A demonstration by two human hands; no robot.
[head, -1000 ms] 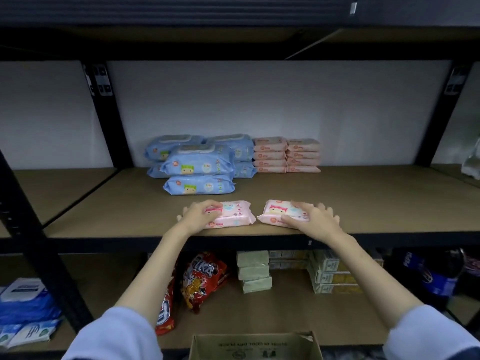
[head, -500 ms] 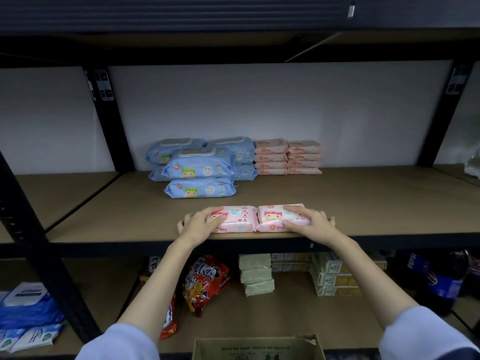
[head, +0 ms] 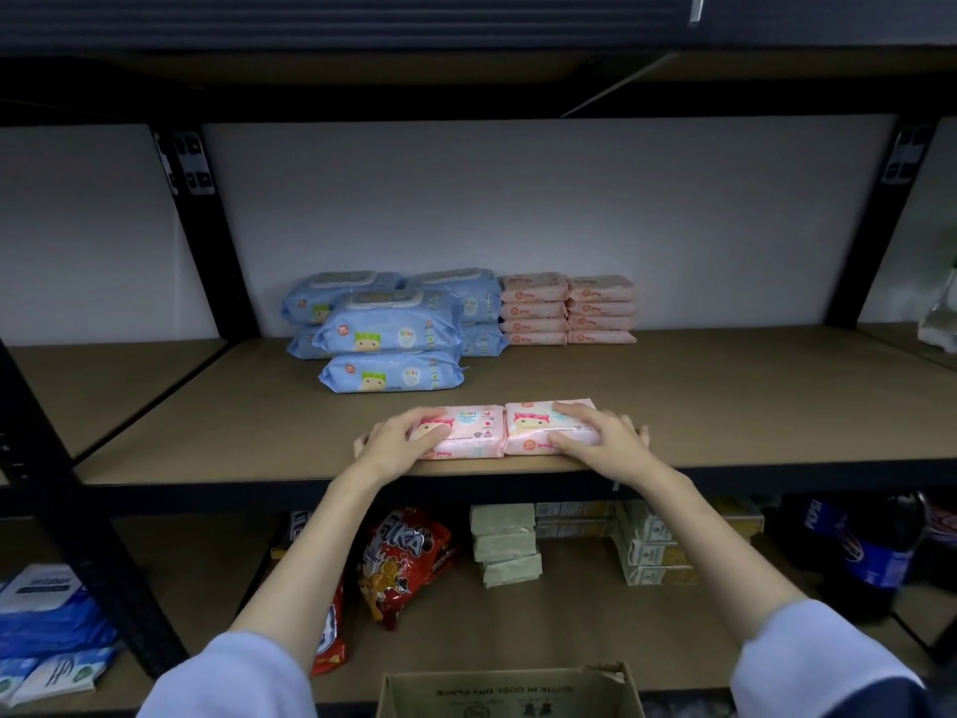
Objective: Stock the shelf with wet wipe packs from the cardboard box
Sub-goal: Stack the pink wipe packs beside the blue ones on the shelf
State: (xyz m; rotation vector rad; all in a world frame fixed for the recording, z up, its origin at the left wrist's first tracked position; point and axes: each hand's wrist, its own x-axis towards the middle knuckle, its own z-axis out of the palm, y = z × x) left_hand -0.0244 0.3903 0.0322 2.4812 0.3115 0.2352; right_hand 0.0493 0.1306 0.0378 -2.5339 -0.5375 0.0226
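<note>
Two pink packs lie side by side, touching, at the front edge of the shelf [head: 725, 406]. The left hand [head: 399, 443] grasps the left pack [head: 474, 432]; the right hand [head: 595, 437] grasps the right pack [head: 538, 424]. The cardboard box [head: 510, 691] stands below.

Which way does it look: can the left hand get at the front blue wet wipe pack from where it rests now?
Probably yes. The left hand grips a pink wet wipe pack, and only bare shelf board lies between it and the front blue pack.
</note>
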